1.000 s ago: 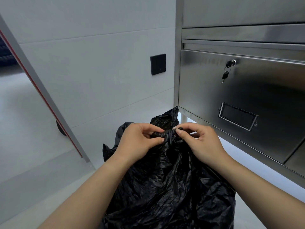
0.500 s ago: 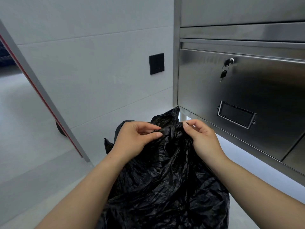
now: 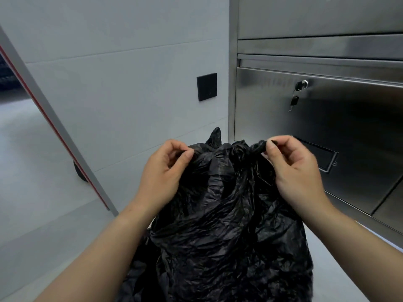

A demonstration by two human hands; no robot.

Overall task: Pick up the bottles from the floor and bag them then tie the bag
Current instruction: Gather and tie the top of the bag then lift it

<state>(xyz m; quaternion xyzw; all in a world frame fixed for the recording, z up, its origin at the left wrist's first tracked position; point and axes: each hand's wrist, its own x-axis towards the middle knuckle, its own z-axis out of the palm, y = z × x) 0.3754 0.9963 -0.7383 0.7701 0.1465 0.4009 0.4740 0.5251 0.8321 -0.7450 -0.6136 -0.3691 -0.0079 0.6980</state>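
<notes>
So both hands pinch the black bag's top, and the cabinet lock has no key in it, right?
No: the head view shows a key in the cabinet lock. The left hand and right hand do pinch the black bag at its top.

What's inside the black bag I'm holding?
Its contents are hidden. The black bag is opaque, and its mouth is gathered between the left hand and the right hand, each pinching a twisted end. It looks full, but what fills it cannot be seen.
</notes>
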